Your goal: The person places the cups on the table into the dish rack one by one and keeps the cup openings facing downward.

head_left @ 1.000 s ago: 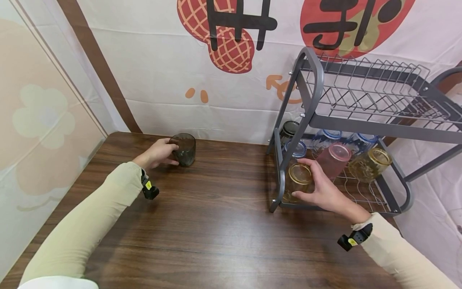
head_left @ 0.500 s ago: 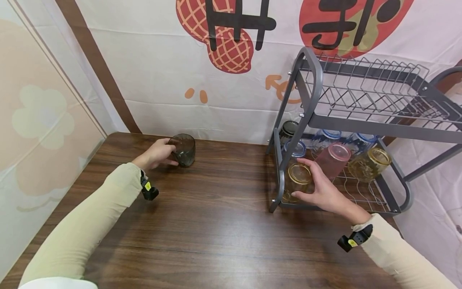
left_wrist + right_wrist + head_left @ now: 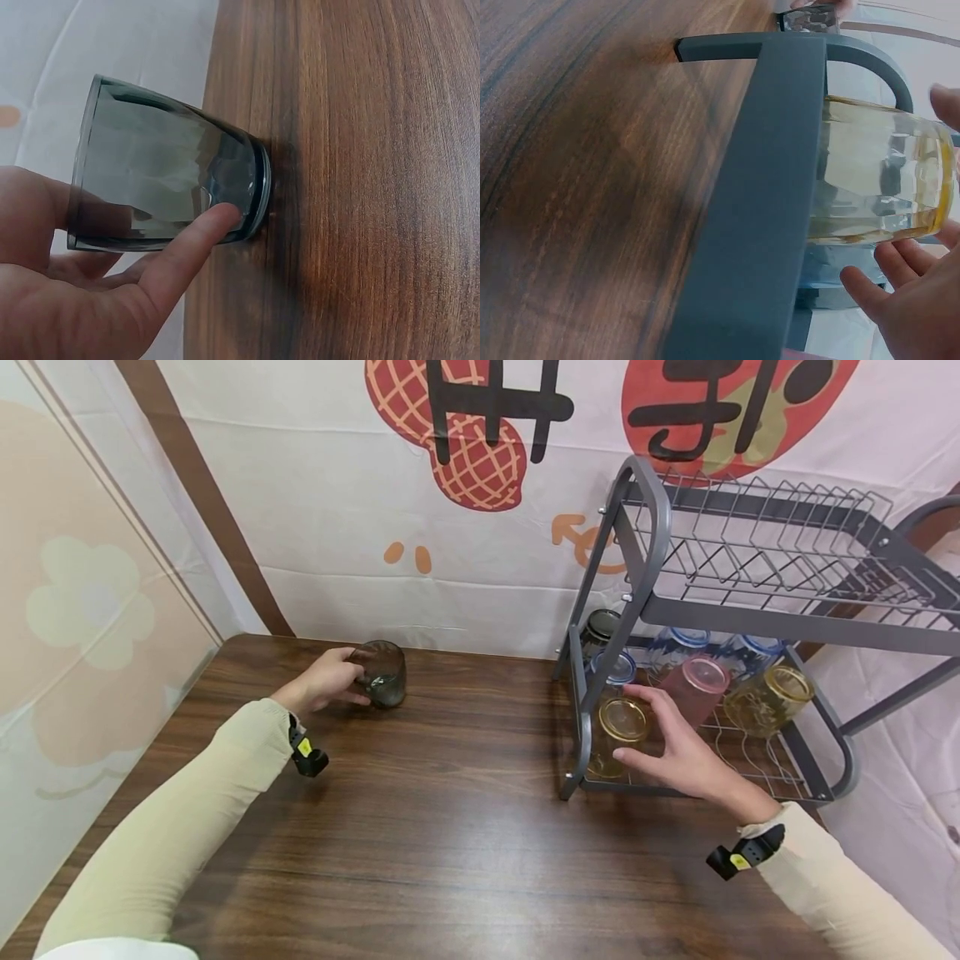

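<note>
On the far left of the table, a dark grey glass tumbler (image 3: 386, 681) stands upright. My left hand (image 3: 330, 678) grips its left side, with one digit across the front near the base and other fingers behind in the left wrist view. A yellow glass tumbler (image 3: 617, 739) stands upside down at the near left corner of the rack's lower shelf. Around its right side, my right hand (image 3: 678, 752) has its thumb and fingers spread. In the right wrist view, fingers (image 3: 904, 262) lie just beside the glass wall.
The grey two-tier dish rack (image 3: 795, 622) has an upper wire basket (image 3: 780, 539) overhanging the glasses. Nearby on the lower shelf are a pink glass (image 3: 693, 693), a second yellow glass (image 3: 772, 702), several blue ones and a dark glass (image 3: 602, 627). A printed cloth (image 3: 480, 593) hangs behind the table.
My right thumb and fingers have spread and drawn slightly back to the right from the yellow tumbler, which stays in place. The left hand has hardly moved on the grey tumbler.
</note>
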Tool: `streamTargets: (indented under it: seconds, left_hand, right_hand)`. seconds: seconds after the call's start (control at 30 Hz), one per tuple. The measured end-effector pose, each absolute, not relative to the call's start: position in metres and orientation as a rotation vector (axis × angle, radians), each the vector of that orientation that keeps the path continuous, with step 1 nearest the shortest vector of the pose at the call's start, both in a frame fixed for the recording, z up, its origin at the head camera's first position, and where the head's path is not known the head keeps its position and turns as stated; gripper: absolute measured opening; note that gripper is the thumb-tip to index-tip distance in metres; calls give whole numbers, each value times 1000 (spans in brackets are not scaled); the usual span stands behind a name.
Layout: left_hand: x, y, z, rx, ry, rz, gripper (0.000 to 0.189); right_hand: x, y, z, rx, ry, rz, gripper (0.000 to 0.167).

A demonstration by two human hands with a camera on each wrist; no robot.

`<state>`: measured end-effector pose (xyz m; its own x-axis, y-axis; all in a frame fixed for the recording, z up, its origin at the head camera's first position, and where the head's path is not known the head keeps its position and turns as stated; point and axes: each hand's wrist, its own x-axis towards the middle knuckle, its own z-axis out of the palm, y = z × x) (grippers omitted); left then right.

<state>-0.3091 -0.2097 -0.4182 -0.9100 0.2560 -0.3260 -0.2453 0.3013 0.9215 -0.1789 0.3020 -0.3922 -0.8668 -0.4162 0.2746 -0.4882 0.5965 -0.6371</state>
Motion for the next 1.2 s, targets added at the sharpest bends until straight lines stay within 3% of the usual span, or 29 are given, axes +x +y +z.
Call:
streamTargets:
  seconds: [0.23, 1.2]
  left_hand:
    - [-308, -213, -414, 22, 2150, 1644, 60]
    - [-288, -199, -388, 338, 2434, 1520, 53]
  right_hand:
    - [-180, 304, -385, 784, -2645, 1187, 72]
    - [-165, 293, -358, 773, -2387, 1359, 55]
